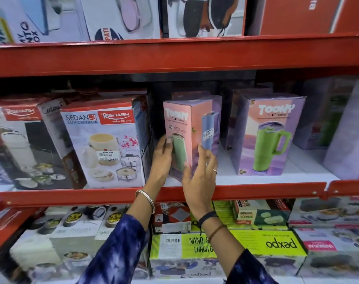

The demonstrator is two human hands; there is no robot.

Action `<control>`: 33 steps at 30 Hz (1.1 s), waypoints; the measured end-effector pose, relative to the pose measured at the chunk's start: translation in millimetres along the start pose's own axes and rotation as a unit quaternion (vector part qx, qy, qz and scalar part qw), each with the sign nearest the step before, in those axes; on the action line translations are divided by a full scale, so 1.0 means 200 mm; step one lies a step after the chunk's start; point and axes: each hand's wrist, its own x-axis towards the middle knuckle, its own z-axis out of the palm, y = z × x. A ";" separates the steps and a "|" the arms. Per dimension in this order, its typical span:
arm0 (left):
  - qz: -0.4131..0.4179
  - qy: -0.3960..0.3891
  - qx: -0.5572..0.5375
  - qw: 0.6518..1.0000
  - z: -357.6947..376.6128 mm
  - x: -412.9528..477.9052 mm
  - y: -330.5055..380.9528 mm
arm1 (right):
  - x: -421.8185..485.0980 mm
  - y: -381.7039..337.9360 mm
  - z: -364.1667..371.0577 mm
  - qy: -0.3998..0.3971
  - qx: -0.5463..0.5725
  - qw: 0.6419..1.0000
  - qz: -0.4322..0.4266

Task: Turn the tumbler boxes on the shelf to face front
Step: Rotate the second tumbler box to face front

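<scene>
- Pink-and-lilac cardboard tumbler box [192, 136], upright on the middle white shelf [256, 177] between red rails: stands corner-on, narrow pink side and blue-tumbler side both showing; not yet facing front.
- Left hand [161, 160]: fingers laid flat against the box's left face, thumb by the printed green tumbler; grip partly closed on that side.
- Right hand [199, 175]: fingers spread along the near corner and right face, loosely cupped. Both hands hold the one box between them.
- Lilac tumbler box with green mug picture [270, 134], just to the right: front nearly square to the aisle; counted done.
- Further lilac boxes [346, 130] at far right: blurred, orientation uncertain; possibly remaining.
- Lunch-pack carton [105, 142] at left: not part of the task.
</scene>
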 end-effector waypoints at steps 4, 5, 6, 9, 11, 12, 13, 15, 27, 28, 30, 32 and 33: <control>0.028 -0.034 0.007 0.999 -0.01 -0.09 0.07 | 0.07 0.03 -0.05 -0.010 0.041 0.999 0.016; 0.027 -0.043 -0.005 0.999 -0.01 -0.11 0.09 | 0.09 0.03 -0.06 -0.027 0.042 0.999 0.019; 0.020 -0.053 -0.016 0.998 0.00 -0.14 0.10 | 0.11 0.04 -0.07 -0.045 0.042 0.998 0.022; 0.004 -0.071 -0.032 0.997 0.02 -0.19 0.13 | 0.17 0.04 -0.09 -0.056 0.042 0.997 0.034; 0.006 -0.089 -0.020 0.996 0.02 -0.20 0.14 | 0.21 0.05 -0.10 -0.038 0.061 0.997 0.039; 0.010 -0.093 -0.014 0.996 0.01 -0.20 0.14 | 0.23 0.06 -0.11 -0.030 0.079 0.996 0.042; 0.015 -0.090 -0.011 0.996 0.01 -0.19 0.14 | 0.25 0.07 -0.13 -0.026 0.099 0.994 0.044; 0.020 -0.058 -0.009 0.998 0.01 -0.14 0.15 | 0.28 0.10 -0.16 -0.032 0.135 0.989 0.043; -0.009 -0.018 -0.006 1.000 -0.03 -0.02 0.09 | 0.40 0.28 -0.25 -0.277 0.207 0.938 0.028; 0.000 -0.020 0.001 1.000 -0.03 -0.03 0.08 | 0.40 0.30 -0.24 -0.275 0.219 0.936 0.031; 0.014 -0.029 0.013 0.999 -0.02 -0.05 0.08 | 0.40 0.34 -0.23 -0.260 0.221 0.939 0.039; 0.024 -0.035 0.021 0.999 -0.01 -0.09 0.07 | 0.41 0.36 -0.23 -0.253 0.209 0.943 0.045; 0.028 -0.038 0.023 0.999 0.00 -0.10 0.06 | 0.41 0.36 -0.23 -0.251 0.208 0.944 0.048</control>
